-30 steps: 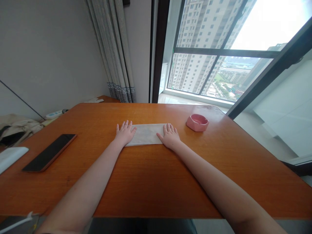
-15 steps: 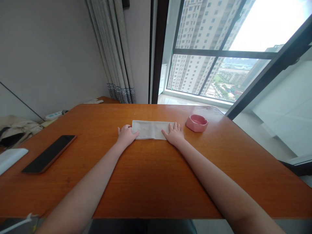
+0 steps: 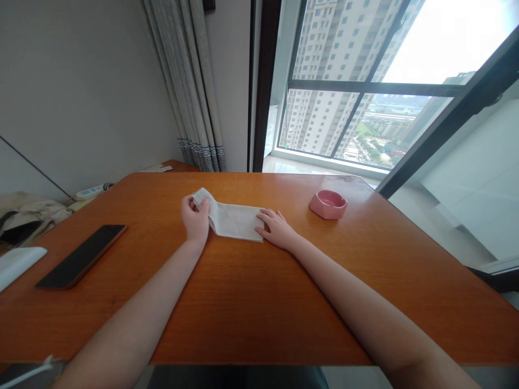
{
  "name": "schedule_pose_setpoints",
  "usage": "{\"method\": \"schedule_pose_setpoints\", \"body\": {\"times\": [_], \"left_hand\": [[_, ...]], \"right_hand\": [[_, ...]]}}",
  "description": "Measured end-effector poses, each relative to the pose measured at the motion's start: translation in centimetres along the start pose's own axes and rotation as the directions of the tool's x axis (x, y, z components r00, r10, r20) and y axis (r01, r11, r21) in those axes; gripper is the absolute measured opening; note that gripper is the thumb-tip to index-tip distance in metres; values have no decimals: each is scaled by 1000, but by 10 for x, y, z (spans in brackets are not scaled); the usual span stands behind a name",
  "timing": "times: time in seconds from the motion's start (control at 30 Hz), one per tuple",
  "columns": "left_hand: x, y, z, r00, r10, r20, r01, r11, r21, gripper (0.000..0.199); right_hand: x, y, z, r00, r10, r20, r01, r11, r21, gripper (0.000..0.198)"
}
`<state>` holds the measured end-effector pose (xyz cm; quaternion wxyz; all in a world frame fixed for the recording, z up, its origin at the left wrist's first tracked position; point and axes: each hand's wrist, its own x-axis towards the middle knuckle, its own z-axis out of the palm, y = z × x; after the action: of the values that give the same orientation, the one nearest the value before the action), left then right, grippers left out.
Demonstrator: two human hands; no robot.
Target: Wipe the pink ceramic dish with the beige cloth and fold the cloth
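A folded white cloth (image 3: pixel 238 220) lies as a long strip across the wooden table (image 3: pixel 259 292). Its left end is lifted and curls upward, pinched between the thumb and fingers of my left hand (image 3: pixel 196 217). My right hand (image 3: pixel 276 228) rests palm down at the cloth's right end, its fingers stretched out over the edge. Further right and apart from that hand stands a pink hexagonal bowl (image 3: pixel 328 205).
At the left of the table lies a dark phone (image 3: pixel 83 256), with a white object (image 3: pixel 20 265) beyond it at the edge. A power strip (image 3: pixel 93 191) and crumpled fabric (image 3: pixel 30 219) sit past the left side. Behind the table hang a curtain (image 3: pixel 190 81) and a large window.
My left hand has taken hold of the cloth's left end and raised it. The cloth has slid left and turned slightly. My right hand has shifted left with it.
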<state>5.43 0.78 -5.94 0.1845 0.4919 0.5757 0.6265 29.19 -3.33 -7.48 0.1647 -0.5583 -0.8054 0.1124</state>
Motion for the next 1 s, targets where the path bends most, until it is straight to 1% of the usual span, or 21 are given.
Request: {"method": "schedule_pose_setpoints", "body": {"times": [0.03,0.07,0.1,0.13,0.17,0.2,0.23,0.27,0.3,0.4,0.47,0.53,0.6,0.63,0.67,0.7,0.77,0.8,0.87,0.93,1.0], "left_hand": [[-9,6,2,991,94,100,-97,995,27,25],[-18,11,6,950,201,237,-220,974,54,24],[-28,16,9,867,304,395,-358,932,67,25],[-36,19,13,744,380,550,-487,871,56,28],[-43,21,17,610,416,674,-585,810,30,32],[-49,22,20,499,418,759,-643,766,1,35],[-53,22,23,422,406,811,-674,739,-19,38],[-55,22,25,380,393,838,-687,726,-29,38],[-56,20,26,364,383,849,-689,724,-31,38],[-54,17,26,387,389,836,-676,736,-30,35],[-54,17,24,394,398,829,-672,739,-36,35],[-56,20,22,364,393,845,-676,735,-51,37],[-57,25,21,309,376,874,-686,724,-69,36],[-57,27,19,295,372,880,-690,720,-73,37],[-55,29,18,304,375,876,-692,719,-68,40],[-52,29,16,336,384,860,-691,721,-52,44],[-42,26,13,438,392,809,-677,736,11,48],[-36,21,12,484,370,793,-667,743,60,50],[-22,9,10,543,252,801,-635,747,195,53],[-12,-5,9,575,95,813,-595,730,336,56],[-6,-15,9,602,3,798,-561,713,420,58]], "right_hand": [[0,1,0,1000,0,-9,0,1000,10,48],[0,1,0,1000,3,-18,-3,1000,22,49],[1,2,0,1000,5,-26,-4,999,33,49],[1,3,0,999,4,-32,-2,999,44,48],[2,4,0,999,0,-35,2,999,53,46],[2,4,-1,999,-6,-34,8,998,58,44],[2,4,-1,999,-13,-32,15,998,60,41],[3,4,-2,999,-17,-29,19,998,61,39],[3,4,-2,999,-20,-27,22,998,63,37],[5,5,-1,999,-10,-43,13,996,92,40],[7,9,2,997,38,-69,-28,989,146,45],[9,13,3,987,125,-103,-100,970,221,48],[9,15,3,966,204,-159,-157,951,267,50],[8,15,2,953,224,-205,-167,950,263,50],[7,13,0,942,220,-254,-158,958,241,49],[5,10,-3,937,186,-296,-128,970,205,46],[0,0,-7,952,49,-301,-14,993,119,42],[-3,-7,-9,967,-35,-252,57,995,80,42],[-7,-23,-10,981,-164,-103,166,986,9,42],[-9,-37,-9,986,-169,-3,169,984,-62,39],[-10,-46,-7,996,-86,3,86,987,-136,36]]}}
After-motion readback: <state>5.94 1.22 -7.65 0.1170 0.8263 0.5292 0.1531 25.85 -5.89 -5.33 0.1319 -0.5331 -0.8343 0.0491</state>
